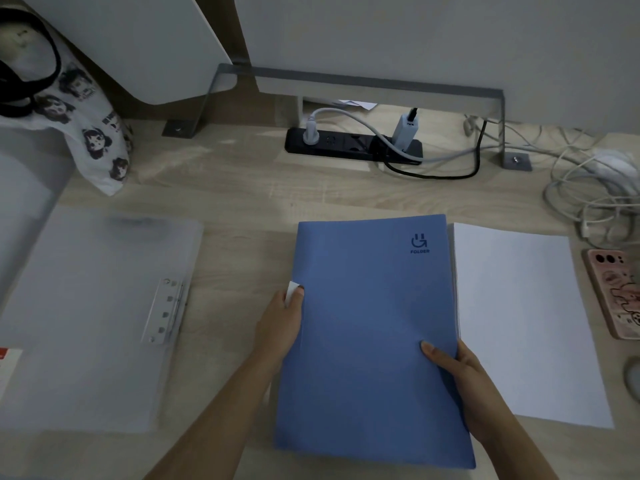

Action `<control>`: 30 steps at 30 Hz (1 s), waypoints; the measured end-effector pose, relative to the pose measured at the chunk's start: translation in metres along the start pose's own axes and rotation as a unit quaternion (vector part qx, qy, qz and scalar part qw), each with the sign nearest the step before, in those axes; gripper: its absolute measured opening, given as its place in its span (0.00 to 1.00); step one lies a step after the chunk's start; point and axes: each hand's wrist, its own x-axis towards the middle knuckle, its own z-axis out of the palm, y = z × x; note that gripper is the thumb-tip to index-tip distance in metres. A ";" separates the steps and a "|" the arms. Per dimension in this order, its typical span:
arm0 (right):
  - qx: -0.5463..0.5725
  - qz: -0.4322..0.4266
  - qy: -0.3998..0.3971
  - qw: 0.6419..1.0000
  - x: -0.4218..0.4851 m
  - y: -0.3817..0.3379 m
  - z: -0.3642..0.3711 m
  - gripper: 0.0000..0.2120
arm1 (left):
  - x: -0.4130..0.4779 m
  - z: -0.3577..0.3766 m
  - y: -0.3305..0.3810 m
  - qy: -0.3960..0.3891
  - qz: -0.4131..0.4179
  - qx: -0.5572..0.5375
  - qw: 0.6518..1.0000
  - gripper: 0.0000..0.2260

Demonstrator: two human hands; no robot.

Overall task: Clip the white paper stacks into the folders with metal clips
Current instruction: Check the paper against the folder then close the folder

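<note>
Gripping blue folder (374, 334) between hands: left hand (280, 327) pinches left edge, right hand (460, 386) right edge; paper stack (519, 323) beside.

A pale wooden desk (242, 188) meets a white wall (415, 36), dimly lit.

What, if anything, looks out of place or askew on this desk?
Nothing is spilled, damaged or askew. The blue folder, held by the left hand and right hand, lies square beside the white paper stack. Only the white cables tangled at the far right look untidy.
</note>
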 end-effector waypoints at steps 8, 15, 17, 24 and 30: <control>0.033 0.000 0.001 0.999 0.009 0.009 0.020 0.12 | 0.007 -0.004 -0.005 0.034 -0.006 -0.053 0.998 0.23; -0.084 -0.041 -0.008 0.996 0.041 0.010 0.063 0.18 | 0.030 -0.047 0.006 0.088 0.034 -0.026 0.995 0.10; -0.141 -0.069 -0.011 0.988 0.055 0.009 0.078 0.15 | 0.040 -0.061 0.006 0.100 0.048 -0.007 0.994 0.09; -0.365 -0.089 0.007 0.927 0.081 0.020 0.107 0.17 | 0.060 -0.089 -0.011 0.133 0.056 0.115 0.983 0.20; -0.542 -0.065 0.077 0.834 0.075 0.019 0.110 0.15 | 0.040 -0.095 -0.020 0.174 0.140 0.195 0.955 0.23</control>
